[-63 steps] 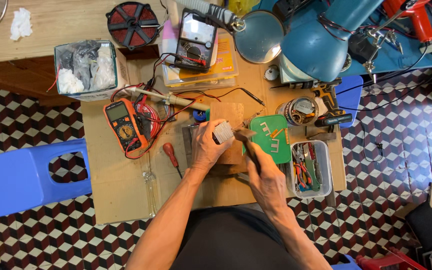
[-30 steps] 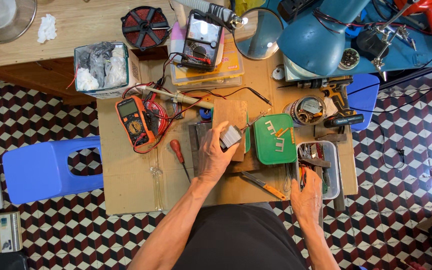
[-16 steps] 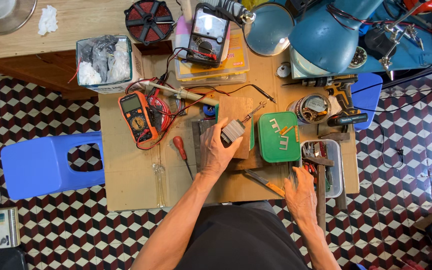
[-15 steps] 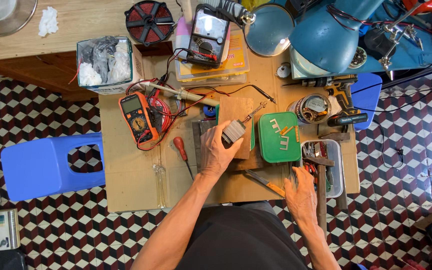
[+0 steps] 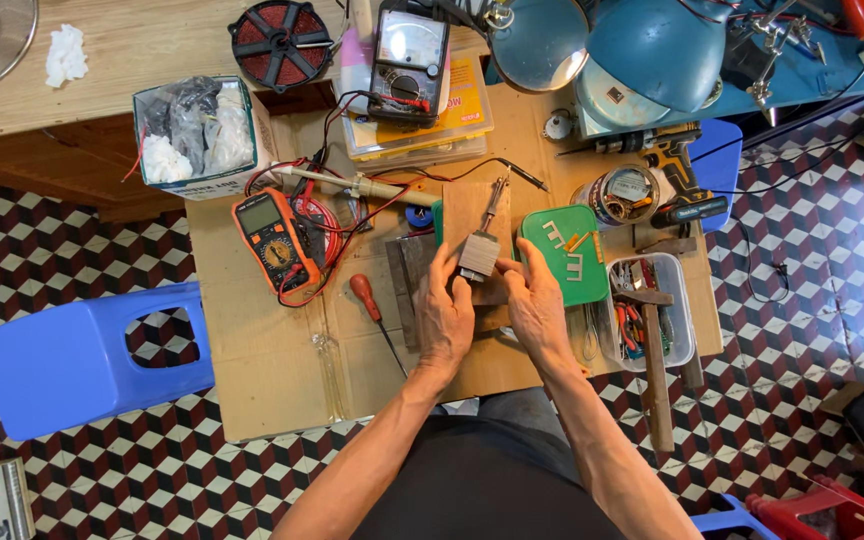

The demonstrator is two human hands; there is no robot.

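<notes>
Between left hand (image 5: 447,318), right hand (image 5: 535,310): grey block (image 5: 478,256), gripped.

The small block (image 5: 478,255) between the left hand (image 5: 445,318) and right hand (image 5: 535,312) looks like dull grey metal. Beneath it lies a matt brown wooden board (image 5: 472,205) on a rough cardboard-covered table (image 5: 262,350). To the right, a glossy green plastic lid (image 5: 564,262) and a clear plastic tray (image 5: 682,320); at left, an orange plastic multimeter (image 5: 270,236) and a smooth blue plastic stool (image 5: 62,360)
</notes>
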